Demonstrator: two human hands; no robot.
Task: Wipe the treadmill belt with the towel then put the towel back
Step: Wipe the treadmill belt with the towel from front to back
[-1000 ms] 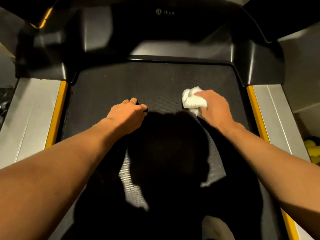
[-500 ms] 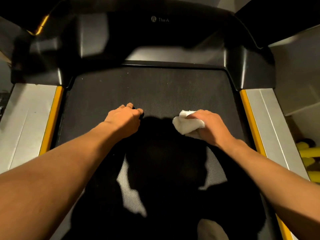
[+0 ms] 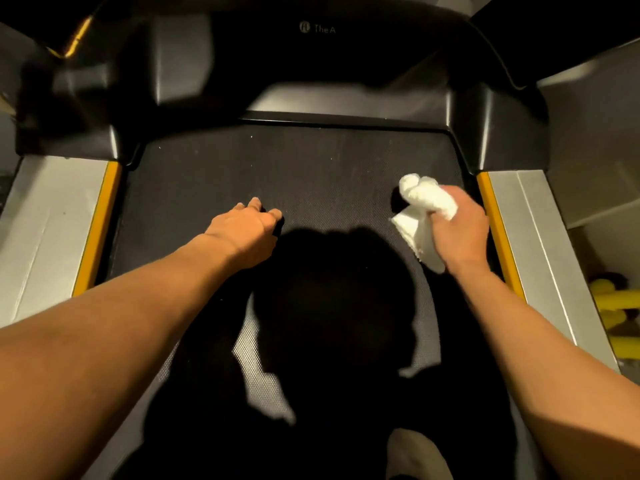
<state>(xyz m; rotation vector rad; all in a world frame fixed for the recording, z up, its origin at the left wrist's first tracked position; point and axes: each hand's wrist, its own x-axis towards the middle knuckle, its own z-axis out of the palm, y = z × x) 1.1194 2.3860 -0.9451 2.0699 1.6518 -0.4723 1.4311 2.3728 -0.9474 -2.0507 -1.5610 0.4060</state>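
The dark textured treadmill belt [image 3: 311,168] runs away from me between yellow-edged side rails. My right hand [image 3: 460,226] grips a bunched white towel [image 3: 424,202] over the belt's right side, close to the right rail; a loose corner of the towel hangs down beside the wrist. My left hand [image 3: 246,226] rests on the belt left of centre, fingers curled down against the surface, holding nothing. My own shadow darkens the belt between and below both hands.
The black motor cover and console frame [image 3: 318,29] close off the far end of the belt. Grey side rails with yellow strips [image 3: 98,233] [image 3: 498,233] flank it. Yellow dumbbells [image 3: 613,303] lie on the floor at the right.
My right hand has swept the towel from the belt's middle out toward the right rail and slightly farther away. The left hand has stayed in place on the belt.
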